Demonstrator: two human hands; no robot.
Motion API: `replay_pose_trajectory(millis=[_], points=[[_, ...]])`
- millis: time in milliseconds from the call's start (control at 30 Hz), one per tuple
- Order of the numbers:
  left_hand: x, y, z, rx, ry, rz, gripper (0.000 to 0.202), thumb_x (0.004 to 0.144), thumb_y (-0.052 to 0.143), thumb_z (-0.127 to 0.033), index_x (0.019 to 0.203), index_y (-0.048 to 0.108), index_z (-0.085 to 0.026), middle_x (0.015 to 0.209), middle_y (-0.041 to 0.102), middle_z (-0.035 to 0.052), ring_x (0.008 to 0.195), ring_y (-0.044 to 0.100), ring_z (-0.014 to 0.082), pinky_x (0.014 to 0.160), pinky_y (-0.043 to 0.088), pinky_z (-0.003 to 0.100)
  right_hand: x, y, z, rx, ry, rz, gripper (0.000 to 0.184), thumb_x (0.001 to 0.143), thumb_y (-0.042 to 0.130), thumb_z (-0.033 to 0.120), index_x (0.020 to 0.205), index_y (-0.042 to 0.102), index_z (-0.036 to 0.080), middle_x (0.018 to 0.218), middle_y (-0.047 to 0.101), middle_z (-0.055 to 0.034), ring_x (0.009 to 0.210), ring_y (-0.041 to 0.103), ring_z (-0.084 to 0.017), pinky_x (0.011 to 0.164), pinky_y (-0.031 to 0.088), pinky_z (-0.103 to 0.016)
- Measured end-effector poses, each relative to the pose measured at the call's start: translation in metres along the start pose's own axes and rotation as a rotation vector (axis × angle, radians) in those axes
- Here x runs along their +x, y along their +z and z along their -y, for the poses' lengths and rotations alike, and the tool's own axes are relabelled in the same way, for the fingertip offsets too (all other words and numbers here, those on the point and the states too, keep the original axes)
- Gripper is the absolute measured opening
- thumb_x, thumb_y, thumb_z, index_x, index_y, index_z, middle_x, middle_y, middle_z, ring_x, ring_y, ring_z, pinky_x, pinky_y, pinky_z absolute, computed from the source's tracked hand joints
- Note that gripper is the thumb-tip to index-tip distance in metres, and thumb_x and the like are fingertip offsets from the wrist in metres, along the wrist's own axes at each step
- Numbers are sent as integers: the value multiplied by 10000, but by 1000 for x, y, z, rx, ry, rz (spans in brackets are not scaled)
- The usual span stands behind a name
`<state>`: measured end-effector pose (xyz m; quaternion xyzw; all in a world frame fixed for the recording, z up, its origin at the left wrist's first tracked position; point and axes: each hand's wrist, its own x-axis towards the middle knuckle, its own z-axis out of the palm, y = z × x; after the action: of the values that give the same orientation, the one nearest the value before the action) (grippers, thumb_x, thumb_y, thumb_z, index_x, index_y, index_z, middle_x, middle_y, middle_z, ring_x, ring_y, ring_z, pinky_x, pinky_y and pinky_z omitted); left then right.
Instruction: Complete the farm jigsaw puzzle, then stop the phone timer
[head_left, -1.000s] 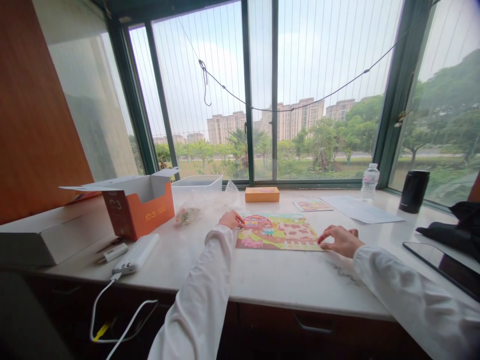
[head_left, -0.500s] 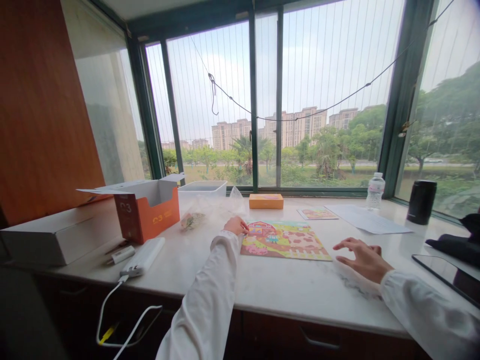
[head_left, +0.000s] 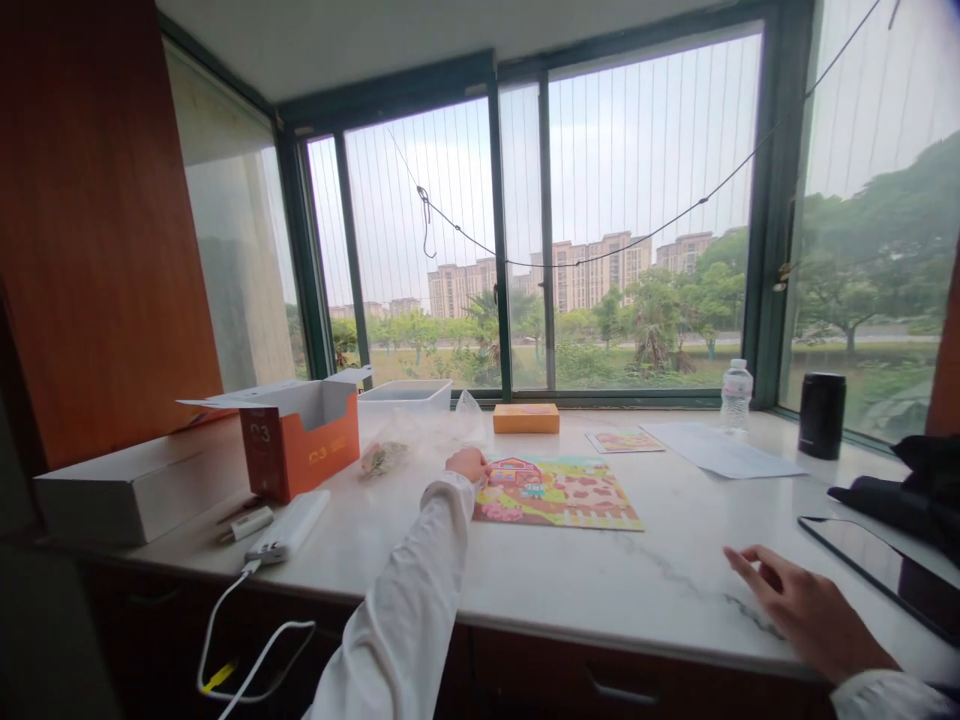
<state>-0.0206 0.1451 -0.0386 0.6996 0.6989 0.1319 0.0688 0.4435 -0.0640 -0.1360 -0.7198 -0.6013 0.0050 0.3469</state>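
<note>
The right hand had drawn back from the right corner of the picture board to near the phone, fingers loosely parted and seemingly empty — leaving only the left hand there. Its fingers sat close together at the left edge, perhaps gripping, I couldn't tell; the board lay flat on the table.

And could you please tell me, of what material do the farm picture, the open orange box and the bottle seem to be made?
Farm picture: probably cardboard or thick paper, smooth and printed; it lies flat with straight edges.
Orange box: likely cardboard with a smooth print, judging by its thin flaps and pale inside.
Bottle: seems clear, shiny plastic; it is see-through, with a ridged body.
</note>
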Motion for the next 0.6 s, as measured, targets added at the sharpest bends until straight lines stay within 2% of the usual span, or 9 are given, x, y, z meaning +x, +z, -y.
replay_pose_trajectory(millis=[100, 267, 367, 500, 600], points=[[-6, 2, -6, 13, -19, -11, 137, 756, 683, -301, 831, 764, -220, 1023, 722, 113, 993, 650, 273, 854, 478, 351, 0, -1, 14, -17, 3, 64, 369, 841, 379, 626, 779, 573, 318, 631, 618, -29, 620, 634, -254, 642, 446, -371], [-23, 2, -13, 27, -34, -59, 192, 789, 652, -304, 891, 740, -168, 989, 716, 135, 961, 650, 249, 807, 477, 297, -4, -7, 26, -54, 49, 45, 387, 881, 351, 599, 807, 585, 300, 680, 662, -40, 709, 661, -267, 623, 411, -338], [-37, -4, -20, 53, -42, -88, 204, 799, 642, -306, 899, 738, -157, 997, 713, 144, 969, 647, 257, 806, 474, 300, -6, -12, 31, -63, 53, 42, 389, 901, 346, 579, 818, 593, 290, 728, 688, -50, 758, 666, -267, 626, 396, -326], [-65, -13, -21, 76, -30, -140, 281, 892, 511, -361, 983, 729, -209, 1121, 688, 126, 1033, 632, 257, 842, 464, 330, -10, -17, 37, -52, 57, 19, 410, 928, 305, 568, 854, 591, 283, 755, 699, -49, 785, 665, -265, 631, 379, -324], [-96, -20, -10, 85, -51, -161, 398, 935, 407, -462, 1011, 718, -225, 1127, 686, 128, 1043, 631, 265, 851, 460, 351, -12, -20, 41, -65, 71, 5, 440, 935, 292, 576, 879, 607, 274, 784, 708, -68, 790, 666, -264, 633, 378, -321]])
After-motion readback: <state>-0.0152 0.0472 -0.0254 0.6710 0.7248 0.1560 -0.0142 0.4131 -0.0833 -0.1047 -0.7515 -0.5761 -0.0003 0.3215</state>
